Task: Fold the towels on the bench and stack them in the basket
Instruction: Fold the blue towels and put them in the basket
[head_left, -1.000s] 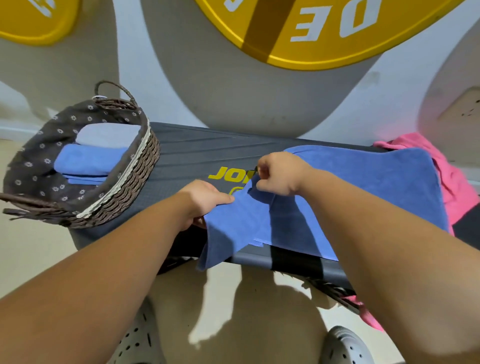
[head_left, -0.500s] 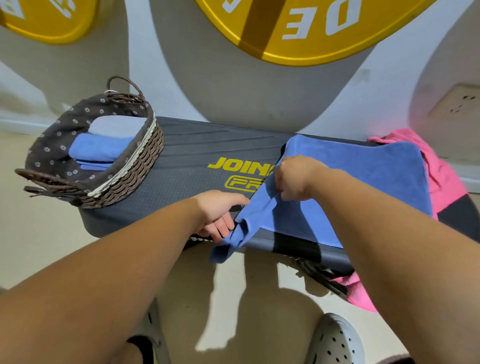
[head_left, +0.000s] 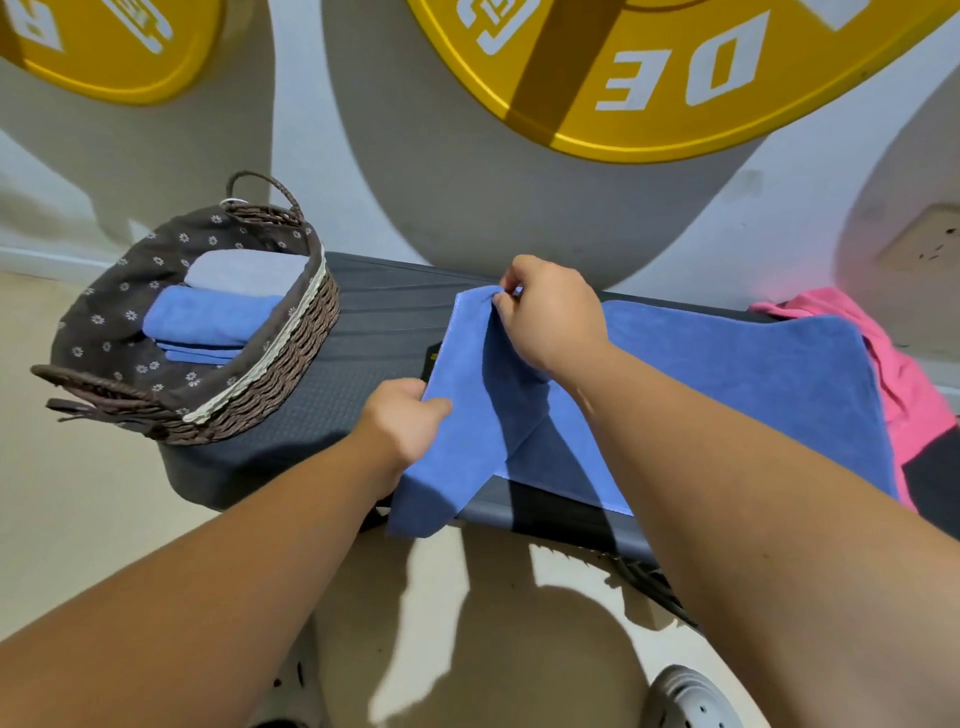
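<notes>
Around: brown woven wicker basket (head_left: 280, 364) with dark floral liner sits on the left end of the dark grey padded table (head_left: 374, 322). Inside it: folded blue towel (head_left: 208, 314) in front, folded pale grey towel (head_left: 244, 270) behind. Crumpled pink cloth (head_left: 906, 384) at the right end, partly under the working towel. Yellow round discs (head_left: 675, 78) on the wall behind, wall socket (head_left: 924, 244) far right, grey perforated clog (head_left: 685, 699) on the floor below.

Blue microfibre towel (head_left: 727, 374) lies spread on the table's right half, left part lifted, one fold hanging over the near edge. Bare table between towel and basket.

Right hand (head_left: 550, 312) pinches the towel's far-left corner, raised off the table. Left hand (head_left: 400, 421) grips the near-left edge, fingers curled round the cloth.

Vs 0.5 s ago: right hand has gone up and toward the wall, pulling the corner with it. Left hand has moved from the table's near edge up onto the towel. Yellow table logo is now covered. Basket contents unchanged.
</notes>
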